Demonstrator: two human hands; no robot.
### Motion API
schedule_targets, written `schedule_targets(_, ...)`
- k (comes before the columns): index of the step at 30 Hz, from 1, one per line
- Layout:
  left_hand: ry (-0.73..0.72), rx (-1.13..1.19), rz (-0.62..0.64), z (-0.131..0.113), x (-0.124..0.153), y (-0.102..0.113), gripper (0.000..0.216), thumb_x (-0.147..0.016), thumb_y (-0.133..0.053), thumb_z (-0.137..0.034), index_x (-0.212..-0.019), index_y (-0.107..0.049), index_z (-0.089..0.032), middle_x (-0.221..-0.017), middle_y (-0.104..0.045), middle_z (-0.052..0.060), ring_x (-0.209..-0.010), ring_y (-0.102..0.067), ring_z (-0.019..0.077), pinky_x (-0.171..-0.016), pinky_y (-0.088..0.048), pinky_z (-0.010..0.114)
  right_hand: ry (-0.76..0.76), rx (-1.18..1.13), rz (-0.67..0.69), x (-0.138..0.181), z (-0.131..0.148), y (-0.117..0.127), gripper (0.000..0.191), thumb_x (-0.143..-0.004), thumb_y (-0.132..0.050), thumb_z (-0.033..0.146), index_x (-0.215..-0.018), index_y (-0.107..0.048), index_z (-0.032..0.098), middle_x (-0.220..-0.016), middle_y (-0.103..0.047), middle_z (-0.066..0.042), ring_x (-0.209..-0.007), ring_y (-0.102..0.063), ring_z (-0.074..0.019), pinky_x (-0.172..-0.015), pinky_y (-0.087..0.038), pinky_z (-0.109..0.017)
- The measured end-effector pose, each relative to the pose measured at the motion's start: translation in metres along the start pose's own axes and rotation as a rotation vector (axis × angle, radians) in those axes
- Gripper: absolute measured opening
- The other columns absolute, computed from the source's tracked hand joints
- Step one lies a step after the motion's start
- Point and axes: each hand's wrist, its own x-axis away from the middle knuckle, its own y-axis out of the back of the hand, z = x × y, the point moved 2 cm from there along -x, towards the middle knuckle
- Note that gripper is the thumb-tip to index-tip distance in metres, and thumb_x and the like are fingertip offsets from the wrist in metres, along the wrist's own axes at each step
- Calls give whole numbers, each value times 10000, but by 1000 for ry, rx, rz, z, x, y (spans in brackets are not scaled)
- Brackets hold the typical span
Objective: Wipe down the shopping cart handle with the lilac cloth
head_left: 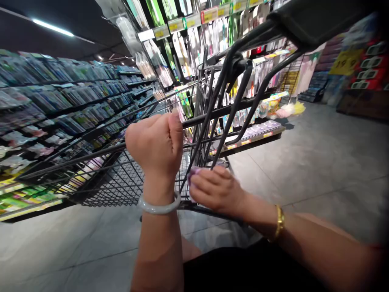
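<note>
Item 1: our left hand (154, 144), closed in a fist around the cart rail (212, 113), thumb laid along the top; pale bangle (159, 207) at the wrist.

Item 2: our right hand (217, 188), fingers pressed together over a purple wad (193, 172), held against the lower frame of the shopping cart (121, 182); gold bracelet (279, 223) at the wrist.

Item 3: cart basket, black wire, tilted in view, its far edge near the left shelving (60, 101).

Item 4: grey tiled floor (319, 162), broad and open to our right, a narrower strip between cart and left shelves.

Item 5: writing. Yellow sign (345, 61) reads "19.9". Price strips (209, 15) overhead are too blurred for us to read.
</note>
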Motion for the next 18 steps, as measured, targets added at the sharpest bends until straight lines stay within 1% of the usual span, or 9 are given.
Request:
schedule_targets(2,-11,-12,3,2,0,1,492,-1034,-362,-349,-569,-453,-220,-557,-385,-9,-544,-375,144,-606,-173,358,110,-62,134,14,19,-22,60,-884,-607,265,-932,-639,250,-1093,-689,36,-1043,-583,-150,-932,-392,-341)
schedule_targets(4,-17,-10,15,4,0,3,494,-1035,-350,-349,-562,-412,-222,-556,-351,-11,-538,-331,148,-608,-157,367,163,-125,181,20,27,-34,58,-890,-593,240,-937,-626,242,-1077,-684,25,-998,-586,-124,-962,-393,-329)
schedule_targets(5,-15,-5,19,5,0,4,495,-1035,-345,-353,-560,-397,-224,-557,-341,-12,-537,-312,149,-609,-154,370,172,-140,175,20,27,-34,59,-889,-594,238,-940,-624,241,-1082,-683,23,-1006,-586,-120,-961,-393,-324)
schedule_targets(7,-6,8,18,7,1,5,498,-1034,-342,-361,-556,-368,-225,-559,-325,-14,-534,-281,151,-610,-152,372,133,-125,100,11,19,-25,69,-886,-611,260,-950,-635,247,-1120,-682,25,-1078,-581,-131,-938,-388,-322)
schedule_targets(10,4,31,18,10,2,6,492,-1031,-352,-356,-561,-297,-221,-561,-290,-22,-535,-244,150,-611,-144,372,-4,-55,-51,-7,4,-5,109,-861,-658,284,-968,-658,263,-1165,-688,38,-1165,-559,-157,-928,-374,-342)
schedule_targets(11,2,40,18,11,2,6,488,-1030,-356,-352,-568,-271,-219,-563,-277,-25,-536,-239,150,-612,-141,372,-38,-40,-77,-11,2,-1,121,-852,-669,280,-972,-661,266,-1167,-691,40,-1172,-558,-162,-927,-370,-349)
schedule_targets(13,-10,60,15,12,2,7,480,-1028,-360,-346,-582,-237,-218,-565,-258,-28,-538,-238,149,-611,-137,372,-39,-42,-53,-12,5,-3,113,-850,-668,275,-962,-659,261,-1144,-697,37,-1157,-568,-170,-921,-371,-353)
schedule_targets(16,-24,87,14,14,2,10,465,-1026,-362,-333,-593,-235,-218,-567,-253,-31,-540,-244,148,-609,-141,370,83,-104,55,-3,17,-18,35,-867,-631,262,-897,-644,249,-1065,-707,39,-1064,-598,-147,-952,-380,-331)
schedule_targets(18,-30,91,26,16,1,12,458,-1024,-364,-320,-594,-246,-218,-566,-263,-32,-541,-251,146,-609,-151,368,143,-131,71,3,20,-24,23,-870,-622,263,-881,-641,254,-1048,-709,48,-1036,-601,-129,-963,-384,-309)
